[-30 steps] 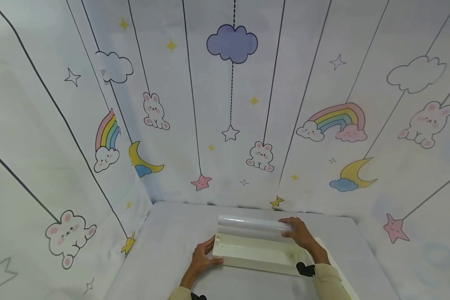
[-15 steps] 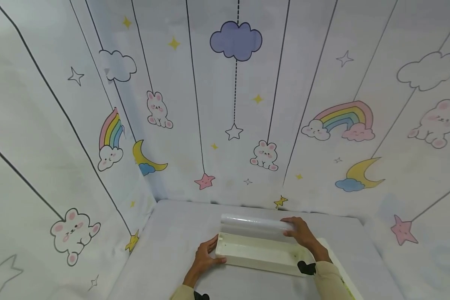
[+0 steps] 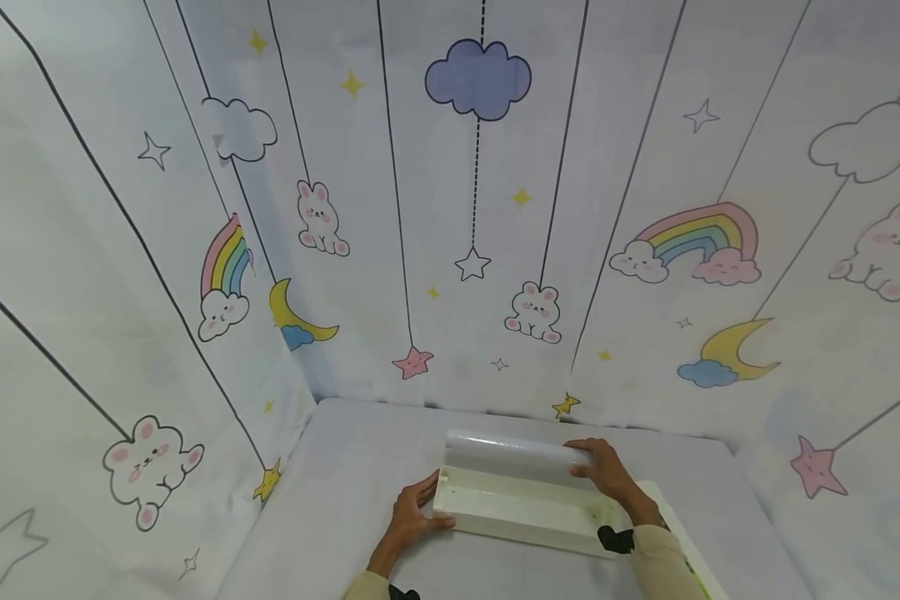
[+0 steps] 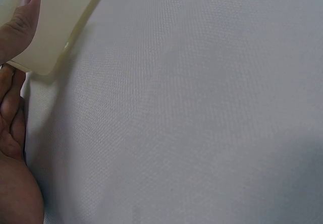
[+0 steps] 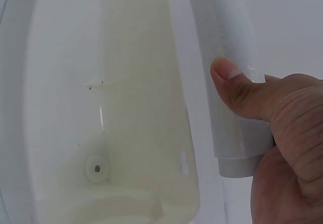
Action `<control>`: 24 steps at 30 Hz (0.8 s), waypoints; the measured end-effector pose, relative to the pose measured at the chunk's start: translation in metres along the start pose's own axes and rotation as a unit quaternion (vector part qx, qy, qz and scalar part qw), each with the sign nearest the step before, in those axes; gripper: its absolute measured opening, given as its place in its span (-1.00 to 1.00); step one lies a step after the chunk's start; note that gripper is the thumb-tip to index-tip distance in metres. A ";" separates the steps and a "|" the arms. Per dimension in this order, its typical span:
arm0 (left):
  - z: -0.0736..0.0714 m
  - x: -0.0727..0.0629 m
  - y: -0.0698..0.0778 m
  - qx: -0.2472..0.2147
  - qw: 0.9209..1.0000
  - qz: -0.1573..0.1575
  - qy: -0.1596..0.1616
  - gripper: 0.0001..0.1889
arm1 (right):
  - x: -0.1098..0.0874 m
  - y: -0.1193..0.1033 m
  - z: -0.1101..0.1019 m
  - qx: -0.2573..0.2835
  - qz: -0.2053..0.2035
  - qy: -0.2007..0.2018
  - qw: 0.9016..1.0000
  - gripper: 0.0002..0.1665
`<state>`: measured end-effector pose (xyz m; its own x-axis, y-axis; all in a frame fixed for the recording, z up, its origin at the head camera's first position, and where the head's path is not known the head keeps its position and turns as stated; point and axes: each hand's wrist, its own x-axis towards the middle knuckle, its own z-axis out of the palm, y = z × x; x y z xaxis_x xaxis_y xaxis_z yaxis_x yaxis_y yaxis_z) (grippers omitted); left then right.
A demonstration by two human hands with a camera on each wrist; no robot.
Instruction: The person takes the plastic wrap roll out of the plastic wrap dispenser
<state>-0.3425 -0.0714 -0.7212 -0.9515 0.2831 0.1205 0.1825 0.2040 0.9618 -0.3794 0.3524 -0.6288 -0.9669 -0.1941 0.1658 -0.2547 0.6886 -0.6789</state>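
Observation:
My left hand [image 3: 412, 517] grips the left end of a long, cream plastic box [image 3: 525, 527], with the thumb on its front wall. In the left wrist view, that thumb lies on the box's corner [image 4: 50, 42], while the other fingers are curled below. Behind the box, my right hand [image 3: 603, 471] holds the right end of a roll of clear plastic wrap [image 3: 506, 452]. The right wrist view shows the thumb pressing on the roll [image 5: 229, 118], alongside the box's open inside [image 5: 141, 108]. The fingers behind the roll are mostly hidden.
Under my right forearm lies a long pale strip [image 3: 651, 489] with some green on it, partly covered by the sleeve. A white cloth covers the table [image 3: 367, 450]. Walls with printed bunnies, clouds and stars [image 3: 450, 317] stand behind and at both sides.
The head view has shifted slightly, so the scene sits a little further right. Both hands keep their holds on the box and the roll, which stay nearly in place.

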 end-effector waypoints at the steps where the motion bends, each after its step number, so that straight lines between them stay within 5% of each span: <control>1: 0.000 0.000 0.000 0.000 1.000 -0.001 0.000 0.11 | 0.000 0.000 0.000 0.001 0.006 0.000 1.000 -0.49; 24: 0.000 0.001 -0.001 0.014 1.000 -0.002 0.005 0.12 | -0.001 -0.001 0.001 0.011 0.036 -0.005 0.999 -0.47</control>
<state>-0.3436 -0.0711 -0.7219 -0.9545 0.2732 0.1196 0.1858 0.2312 0.9550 -0.3780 0.3505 -0.6289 -0.9823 -0.1519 0.1097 -0.1846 0.6848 -0.7049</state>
